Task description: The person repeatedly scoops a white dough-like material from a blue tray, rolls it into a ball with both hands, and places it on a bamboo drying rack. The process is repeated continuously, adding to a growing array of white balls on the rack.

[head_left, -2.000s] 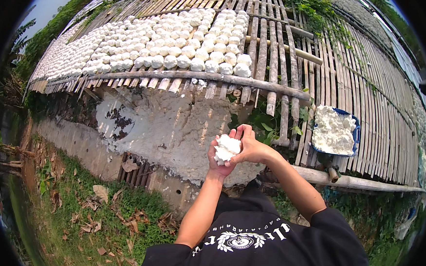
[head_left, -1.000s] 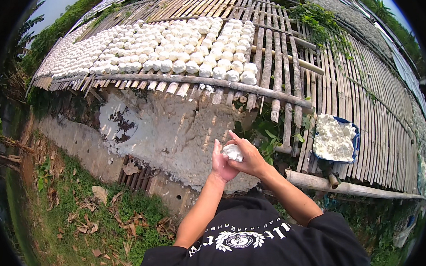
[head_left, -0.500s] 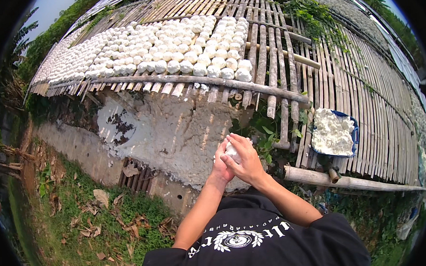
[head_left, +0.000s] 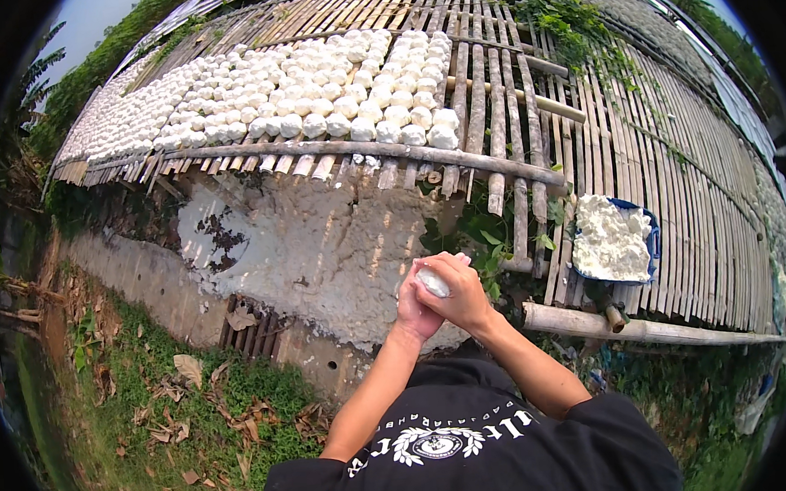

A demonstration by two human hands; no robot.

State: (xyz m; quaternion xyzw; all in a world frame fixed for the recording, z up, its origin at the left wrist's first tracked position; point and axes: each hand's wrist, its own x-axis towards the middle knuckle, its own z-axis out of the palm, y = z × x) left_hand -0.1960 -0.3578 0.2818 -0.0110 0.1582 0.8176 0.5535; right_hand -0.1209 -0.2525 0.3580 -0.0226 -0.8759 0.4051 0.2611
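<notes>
A white, damp-looking lump (head_left: 434,283) is pressed between my cupped hands, low in the middle of the view. My left hand (head_left: 412,307) wraps it from the left, partly hidden behind my right hand (head_left: 459,291), whose fingers close over it from the right. To the right of them, a blue tub (head_left: 652,246) heaped with crumbly white paste (head_left: 610,235) rests on bamboo slats. Rows of white lumps (head_left: 314,124) cover the upper left of the bamboo rack (head_left: 501,95).
A thick bamboo rail (head_left: 650,335) runs below the tub. Under the rack lies a concrete slab (head_left: 312,250) crusted with white residue. Weeds and dry leaves (head_left: 187,402) are at lower left, and a vine (head_left: 564,28) grows over the rack at the top.
My hands have closed from an open cup around the loose white paste into a tight press, hiding most of it. The lump now looks more compact.
</notes>
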